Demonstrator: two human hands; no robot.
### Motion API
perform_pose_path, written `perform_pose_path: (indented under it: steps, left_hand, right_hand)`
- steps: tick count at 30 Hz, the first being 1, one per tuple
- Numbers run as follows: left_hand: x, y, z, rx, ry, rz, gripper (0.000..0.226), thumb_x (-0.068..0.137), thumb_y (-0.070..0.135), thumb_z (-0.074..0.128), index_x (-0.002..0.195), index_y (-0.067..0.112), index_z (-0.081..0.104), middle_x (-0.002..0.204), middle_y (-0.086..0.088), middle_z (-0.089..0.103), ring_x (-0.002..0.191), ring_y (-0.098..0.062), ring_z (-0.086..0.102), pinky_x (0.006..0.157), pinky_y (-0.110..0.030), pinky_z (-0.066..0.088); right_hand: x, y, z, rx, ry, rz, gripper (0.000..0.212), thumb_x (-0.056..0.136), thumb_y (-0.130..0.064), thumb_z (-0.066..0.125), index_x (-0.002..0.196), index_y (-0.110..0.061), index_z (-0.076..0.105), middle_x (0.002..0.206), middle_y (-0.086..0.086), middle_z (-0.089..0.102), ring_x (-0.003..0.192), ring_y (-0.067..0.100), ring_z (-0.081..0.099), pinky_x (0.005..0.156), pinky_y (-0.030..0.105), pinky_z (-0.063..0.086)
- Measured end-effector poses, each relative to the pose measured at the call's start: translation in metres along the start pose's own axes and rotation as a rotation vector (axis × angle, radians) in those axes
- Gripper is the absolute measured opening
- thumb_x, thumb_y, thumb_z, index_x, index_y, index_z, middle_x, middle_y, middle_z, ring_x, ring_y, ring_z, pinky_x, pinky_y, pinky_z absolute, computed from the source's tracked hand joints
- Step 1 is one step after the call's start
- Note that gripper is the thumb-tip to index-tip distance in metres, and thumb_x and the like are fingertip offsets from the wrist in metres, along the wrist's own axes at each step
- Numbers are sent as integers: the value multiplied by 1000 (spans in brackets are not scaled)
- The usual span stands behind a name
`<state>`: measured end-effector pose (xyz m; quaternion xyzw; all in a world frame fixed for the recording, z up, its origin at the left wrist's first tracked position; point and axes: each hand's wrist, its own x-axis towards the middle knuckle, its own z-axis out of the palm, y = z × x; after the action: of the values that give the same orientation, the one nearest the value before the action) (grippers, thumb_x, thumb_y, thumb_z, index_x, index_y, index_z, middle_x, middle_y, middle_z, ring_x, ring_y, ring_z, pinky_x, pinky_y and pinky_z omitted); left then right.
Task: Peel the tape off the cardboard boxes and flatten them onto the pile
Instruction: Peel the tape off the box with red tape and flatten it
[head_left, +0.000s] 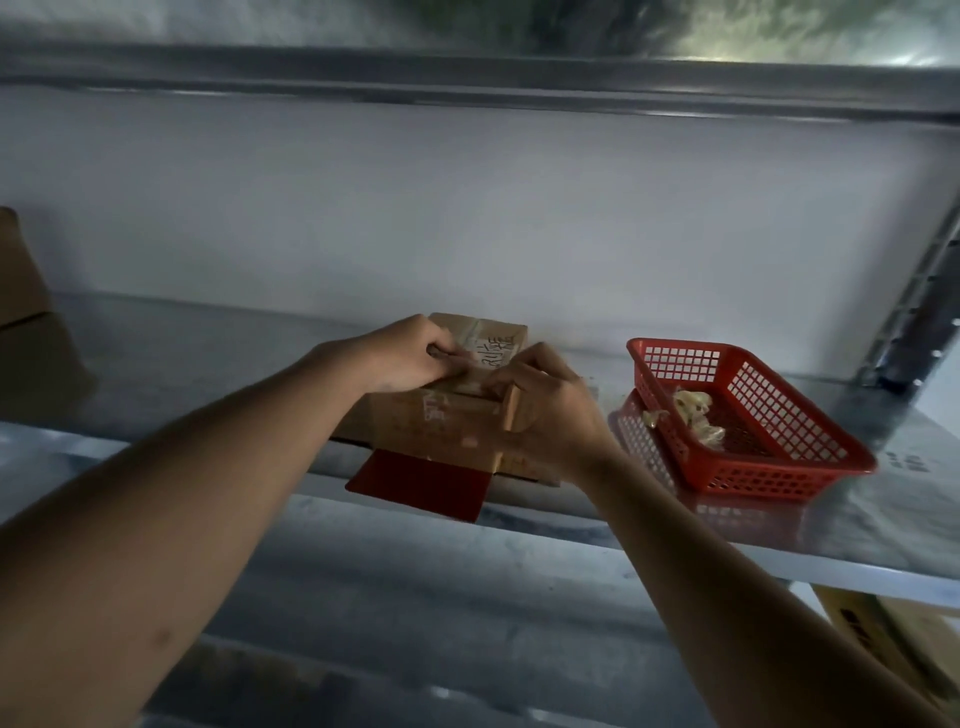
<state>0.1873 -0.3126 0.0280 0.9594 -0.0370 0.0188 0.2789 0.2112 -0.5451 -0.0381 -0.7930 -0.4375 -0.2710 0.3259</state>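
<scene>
The small cardboard box sat on the metal shelf, held between both hands, still standing in its box shape with clear tape running across its top and over a handwritten label. The left hand was curled at the box's upper left edge, its fingertips seeming to pinch at the tape there, while the right hand wrapped around the near right corner, fingers bent over the top as if bracing it. Under the hands lay a flat piece with a red flap jutting past the shelf edge, likely the pile, so some flattening looked done already. Just to the right of the right hand, a red plastic basket held crumpled wads of tape, suggesting earlier peeling. This box, I judged, still needed its tape off and its flattening; another carton waited far left of the left hand.
</scene>
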Motion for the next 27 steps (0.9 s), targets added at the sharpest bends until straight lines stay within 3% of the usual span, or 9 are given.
perform_pose_path:
  steps: [5, 9, 11, 14, 17, 19, 22, 27]
  left_hand:
    - [-4, 22, 4, 74, 23, -39, 41, 97, 63, 60, 127, 37, 72, 148, 5, 58, 124, -18, 54, 97, -32, 38]
    - [-5, 44, -1, 222, -20, -101, 36, 97, 55, 65, 127, 37, 73, 148, 6, 58, 132, -22, 54, 110, -39, 42]
    - [-6, 52, -2, 253, -36, -114, 37, 94, 56, 69, 125, 35, 74, 145, 7, 60, 130, -21, 55, 110, -40, 43]
    - [-10, 54, 3, 251, -22, -108, 44, 92, 58, 70, 127, 32, 74, 147, 8, 59, 133, -22, 54, 112, -41, 41]
    - [-15, 50, 6, 220, 3, -105, 48, 90, 64, 69, 130, 37, 71, 153, 7, 53, 138, -24, 49, 115, -44, 39]
    - [-18, 48, 8, 194, 11, -110, 49, 89, 66, 68, 130, 40, 69, 156, 7, 50, 141, -24, 47, 117, -46, 38]
    - [-20, 46, 12, 167, 33, -97, 49, 90, 65, 67, 132, 40, 68, 160, 5, 45, 143, -25, 45, 115, -40, 37]
    - [-22, 46, 16, 134, 62, -101, 47, 91, 62, 69, 132, 38, 69, 157, 4, 49, 141, -25, 47, 105, -35, 37]
  right_hand:
    - [-15, 2, -13, 6, 77, 41, 36, 80, -33, 85, 114, -23, 76, 114, -4, 69, 93, 5, 68, 78, 16, 57]
    - [-26, 2, -28, 42, 60, 121, 28, 88, -32, 74, 113, -20, 75, 107, -14, 74, 82, -21, 61, 75, 0, 49]
    - [-34, 3, -31, 28, 97, 147, 17, 89, -22, 79, 106, -19, 76, 100, -17, 74, 79, -17, 65, 69, 5, 52]
    - [-40, 2, -33, 20, 177, 135, 4, 89, -14, 79, 92, -15, 76, 89, -7, 79, 73, 0, 72, 60, 9, 52]
    - [-38, -3, -32, 16, 171, 147, 3, 90, -13, 78, 92, -14, 77, 89, -5, 79, 69, 3, 71, 56, 11, 51]
    - [-38, -4, -32, 22, 166, 161, 2, 90, -13, 77, 92, -14, 77, 89, -5, 79, 70, 5, 72, 57, 19, 55]
    - [-38, -4, -33, 16, 167, 156, 5, 91, -11, 75, 91, -15, 77, 89, -6, 79, 71, 5, 73, 58, 26, 58]
    - [-38, -7, -34, -28, 130, 143, 4, 92, -11, 74, 92, -15, 75, 90, -5, 77, 67, 3, 66, 56, 6, 46]
